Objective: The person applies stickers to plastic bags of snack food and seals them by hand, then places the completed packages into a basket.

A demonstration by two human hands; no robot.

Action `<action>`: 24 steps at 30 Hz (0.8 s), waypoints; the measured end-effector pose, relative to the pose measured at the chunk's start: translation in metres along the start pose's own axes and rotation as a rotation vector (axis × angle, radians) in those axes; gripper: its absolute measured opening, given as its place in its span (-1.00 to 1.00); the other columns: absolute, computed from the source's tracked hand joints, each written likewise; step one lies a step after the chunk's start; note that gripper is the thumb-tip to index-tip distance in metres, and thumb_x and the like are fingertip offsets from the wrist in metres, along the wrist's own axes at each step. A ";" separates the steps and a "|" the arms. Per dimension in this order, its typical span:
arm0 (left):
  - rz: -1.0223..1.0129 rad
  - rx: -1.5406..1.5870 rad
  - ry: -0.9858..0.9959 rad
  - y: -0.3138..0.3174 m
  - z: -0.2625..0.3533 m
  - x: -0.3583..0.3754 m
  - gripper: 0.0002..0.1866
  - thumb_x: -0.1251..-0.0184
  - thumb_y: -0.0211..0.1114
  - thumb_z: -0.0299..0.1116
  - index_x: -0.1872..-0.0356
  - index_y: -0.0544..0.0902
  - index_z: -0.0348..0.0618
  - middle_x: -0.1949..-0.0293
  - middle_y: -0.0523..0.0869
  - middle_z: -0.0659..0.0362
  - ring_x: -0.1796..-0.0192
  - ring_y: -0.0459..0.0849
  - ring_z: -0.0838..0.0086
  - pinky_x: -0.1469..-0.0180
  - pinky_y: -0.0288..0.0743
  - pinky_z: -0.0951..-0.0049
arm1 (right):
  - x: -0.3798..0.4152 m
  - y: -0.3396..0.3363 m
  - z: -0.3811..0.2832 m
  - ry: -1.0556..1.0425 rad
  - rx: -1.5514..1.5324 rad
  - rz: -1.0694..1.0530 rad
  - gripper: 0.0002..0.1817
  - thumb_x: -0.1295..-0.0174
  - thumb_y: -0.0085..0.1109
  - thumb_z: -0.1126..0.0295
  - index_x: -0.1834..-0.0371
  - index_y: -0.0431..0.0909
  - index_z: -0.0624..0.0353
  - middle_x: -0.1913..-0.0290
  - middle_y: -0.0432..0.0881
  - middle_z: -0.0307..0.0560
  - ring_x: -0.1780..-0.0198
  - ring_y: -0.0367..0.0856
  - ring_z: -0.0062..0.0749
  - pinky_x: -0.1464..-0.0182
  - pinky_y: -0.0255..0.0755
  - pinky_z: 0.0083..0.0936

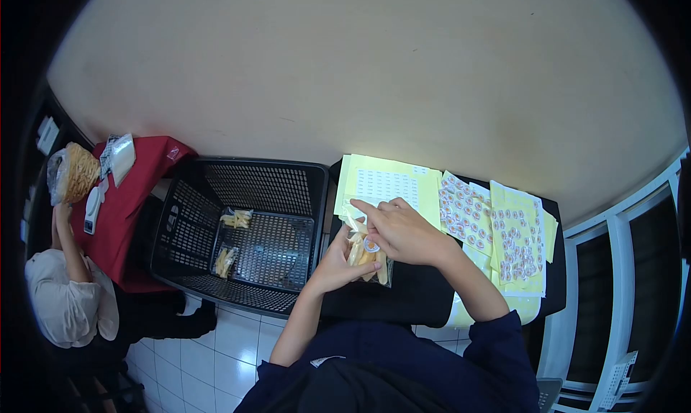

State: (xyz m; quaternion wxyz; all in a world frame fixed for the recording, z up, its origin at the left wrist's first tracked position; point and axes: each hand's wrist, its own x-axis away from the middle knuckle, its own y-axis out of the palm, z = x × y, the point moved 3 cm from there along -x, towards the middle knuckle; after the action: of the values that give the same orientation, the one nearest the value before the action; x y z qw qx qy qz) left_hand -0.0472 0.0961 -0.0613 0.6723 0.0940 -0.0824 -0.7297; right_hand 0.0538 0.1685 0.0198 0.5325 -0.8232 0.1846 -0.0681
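My left hand point(338, 266) is closed around a clear snack packet point(355, 253) filled with pale yellow sticks. A small round label point(371, 245) shows on the packet's front. Over the packet's upper right side lies my right hand point(399, 233), its index finger stretched out to the left and other fingertips touching the packet near the label. Beneath and behind both hands is a yellow-backed sheet of small printed labels point(385, 186). Sheets of round stickers point(466, 208) lie to the right of my right hand, with more round stickers on another sheet point(520, 244).
A black plastic basket point(241, 164) with two snack packets point(226, 262) inside stands left of the black table point(425, 294). Farther left, a co-worker point(72, 291) holds a bag of snacks point(78, 172) by a red-covered table point(133, 211) bearing a white device point(93, 208).
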 end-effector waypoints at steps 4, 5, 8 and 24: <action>-0.013 -0.052 -0.038 -0.001 -0.001 -0.001 -0.12 0.10 0.40 -0.44 -0.22 0.01 -0.31 -0.04 0.38 0.01 -0.11 0.39 0.38 -0.11 0.30 0.39 | 0.000 0.005 -0.009 -0.051 0.238 0.023 -0.42 -0.03 0.05 0.45 -0.17 0.15 0.30 0.37 0.53 -0.04 0.25 0.46 -0.23 0.04 0.19 -0.36; -0.018 -0.052 -0.040 0.000 -0.003 -0.002 -0.12 0.10 0.40 -0.44 -0.22 0.01 -0.31 -0.04 0.38 0.01 -0.11 0.39 0.38 -0.11 0.30 0.39 | 0.002 0.006 -0.011 -0.073 0.336 0.052 -0.41 -0.02 0.06 0.44 -0.17 0.15 0.30 0.34 0.53 -0.05 0.23 0.46 -0.24 0.02 0.19 -0.36; 0.001 -0.129 0.032 0.000 -0.004 -0.004 -0.11 0.12 0.41 -0.44 -0.21 0.00 -0.33 -0.03 0.39 -0.02 -0.10 0.40 0.38 -0.10 0.32 0.41 | 0.006 0.008 -0.017 -0.109 0.433 0.118 -0.40 -0.02 0.07 0.43 -0.19 0.15 0.29 0.33 0.52 -0.09 0.18 0.45 -0.27 -0.02 0.17 -0.34; 0.063 -0.019 0.186 0.004 -0.007 -0.004 -0.20 0.04 0.32 -0.52 -0.21 0.02 -0.30 -0.10 0.30 0.03 -0.16 0.31 0.40 -0.17 0.22 0.43 | 0.044 0.063 0.004 0.440 -0.842 0.904 -0.08 0.12 0.32 0.50 -0.26 -0.13 0.28 -0.12 0.17 0.08 -0.02 0.42 -0.19 0.12 0.47 -0.41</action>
State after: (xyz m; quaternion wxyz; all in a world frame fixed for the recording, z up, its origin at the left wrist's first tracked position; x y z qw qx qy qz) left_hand -0.0416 0.0996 -0.0671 0.7007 0.1522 -0.0157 -0.6969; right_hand 0.0811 0.1328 -0.0426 0.0906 -0.7693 0.6281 0.0738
